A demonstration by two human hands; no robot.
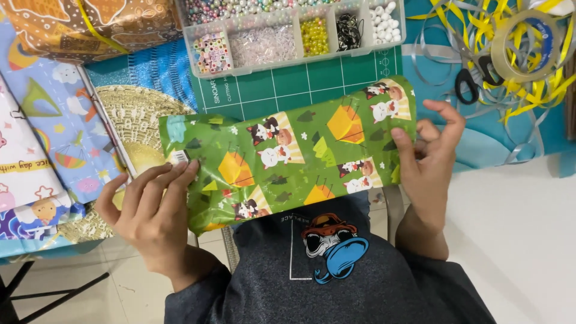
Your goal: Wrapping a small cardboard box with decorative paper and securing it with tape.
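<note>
A long box wrapped in green cartoon-print paper (288, 156) lies across my lap and the table edge, tilted up to the right. My left hand (153, 207) presses flat on its left end, fingers on a folded flap with a small white label. My right hand (427, 162) grips the right end, thumb on the front face and fingers curled behind the end fold.
A clear compartment box of beads (288, 33) sits on a green cutting mat (300, 84). Sheets of patterned wrapping paper (54, 120) lie at left. A tape roll (525, 45), black-handled scissors (474, 81) and yellow and silver ribbon (540, 84) lie at right.
</note>
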